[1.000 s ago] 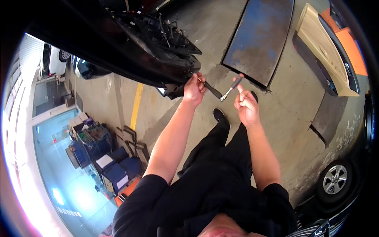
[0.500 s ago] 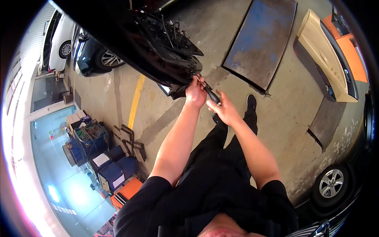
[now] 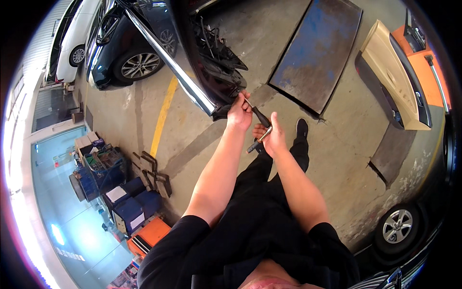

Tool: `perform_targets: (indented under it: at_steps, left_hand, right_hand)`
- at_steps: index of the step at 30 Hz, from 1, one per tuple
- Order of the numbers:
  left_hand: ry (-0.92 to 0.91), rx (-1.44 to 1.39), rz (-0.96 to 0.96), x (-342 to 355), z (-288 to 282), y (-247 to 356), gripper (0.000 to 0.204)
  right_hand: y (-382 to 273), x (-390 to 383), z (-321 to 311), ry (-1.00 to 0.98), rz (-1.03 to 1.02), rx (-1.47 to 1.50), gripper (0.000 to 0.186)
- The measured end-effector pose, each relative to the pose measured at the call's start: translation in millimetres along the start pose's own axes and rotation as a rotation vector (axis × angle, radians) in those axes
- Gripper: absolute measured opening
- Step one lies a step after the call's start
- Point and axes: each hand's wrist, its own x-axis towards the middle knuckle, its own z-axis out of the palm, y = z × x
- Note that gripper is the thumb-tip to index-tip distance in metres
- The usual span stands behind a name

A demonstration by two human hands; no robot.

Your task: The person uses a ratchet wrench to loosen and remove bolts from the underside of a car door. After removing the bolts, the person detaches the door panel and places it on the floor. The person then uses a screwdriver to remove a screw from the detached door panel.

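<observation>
My left hand (image 3: 239,114) is closed around the thin metal shaft of a screwdriver (image 3: 260,116) with a black handle. Its fingertips are at the lower corner of a dark car door (image 3: 204,79) edged by a bright chrome strip (image 3: 168,60). Just below, my right hand (image 3: 274,137) has its thumb raised and its fingers curled behind a small ratchet (image 3: 258,143) with a dark grip. The ratchet's metal head meets the screwdriver handle's end; whether they are joined I cannot tell. My left fingers hide the screwdriver's tip.
Black trim and wiring (image 3: 216,48) jut out beside the door. A blue, worn metal plate (image 3: 315,53) lies in the floor ahead. A beige door panel (image 3: 397,67) leans at the right. Parked cars, a dark one (image 3: 108,60) among them, and blue bins (image 3: 127,209) stand left.
My right hand has loosened from the screwdriver handle and turned, thumb up; the ratchet now shows across it. The chrome strip and more of the dark car have come into sight.
</observation>
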Motion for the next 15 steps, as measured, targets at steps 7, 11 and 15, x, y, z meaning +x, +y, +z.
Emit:
perform_targets:
  at_steps: [7, 11, 15]
  left_hand:
    - [-0.025, -0.089, -0.04, -7.9, 16.5, 6.7, 0.018]
    - [0.065, -0.106, -0.033, 7.9, 7.7, 3.7, 0.016]
    - [0.047, -0.114, -0.054, 8.7, 7.3, 3.2, 0.015]
  right_hand:
    - [17.2, 25.4, -15.6, -0.021, -0.441, -0.212, 0.018]
    - [10.2, 8.2, -1.9, -0.017, -0.406, -0.321, 0.017]
    - [-8.2, -7.2, 0.3, -0.029, -0.188, -0.262, 0.024]
